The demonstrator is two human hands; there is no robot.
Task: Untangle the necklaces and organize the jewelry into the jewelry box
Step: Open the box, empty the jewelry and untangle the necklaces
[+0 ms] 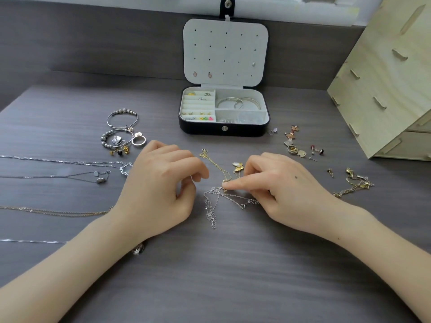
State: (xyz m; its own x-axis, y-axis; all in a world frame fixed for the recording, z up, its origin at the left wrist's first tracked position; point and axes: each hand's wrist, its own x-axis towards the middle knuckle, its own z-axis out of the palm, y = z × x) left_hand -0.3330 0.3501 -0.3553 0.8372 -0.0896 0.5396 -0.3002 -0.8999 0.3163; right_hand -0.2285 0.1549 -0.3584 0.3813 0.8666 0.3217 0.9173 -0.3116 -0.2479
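Your right hand point(286, 192) pinches the tangled necklaces point(217, 194) at the knot, right between your hands; the gold chain point(211, 160) runs off toward the jewelry box point(203, 130). And your left hand point(158, 185) is curled alongside, grip unclear.

Even, soft light, faint shadows, wide-angle warp at edges, slight blur overall.
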